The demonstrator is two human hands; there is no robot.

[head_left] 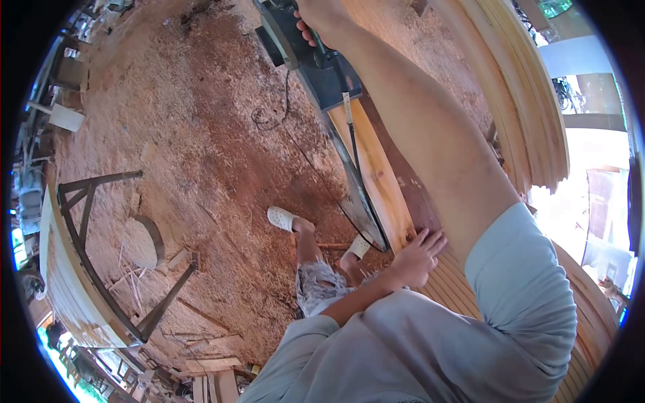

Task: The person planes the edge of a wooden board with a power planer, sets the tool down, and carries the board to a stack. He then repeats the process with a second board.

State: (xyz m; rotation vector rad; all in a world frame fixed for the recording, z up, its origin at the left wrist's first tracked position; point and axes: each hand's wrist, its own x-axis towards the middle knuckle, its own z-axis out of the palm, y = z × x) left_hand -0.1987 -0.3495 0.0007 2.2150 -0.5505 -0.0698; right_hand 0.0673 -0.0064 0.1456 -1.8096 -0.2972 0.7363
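Note:
A dark handheld power planer (322, 74) sits at the top centre on a long pale wooden board (377, 178). My right hand (319, 20) is wrapped round the planer's handle, partly cut off by the top edge. The black cord (356, 154) runs from the planer back along the board. At the near end of the board, my left hand (418, 258) lies on the wood with its fingers spread. Under and beside the board is a reddish-brown surface (430, 232).
Curved stacks of planks (517, 87) stand at the right. Wood shavings cover the floor (201, 134), where the cord loops. At the left are a dark metal frame (87, 195) and a round wood piece (144, 242). My feet in light clogs (281, 218) are below.

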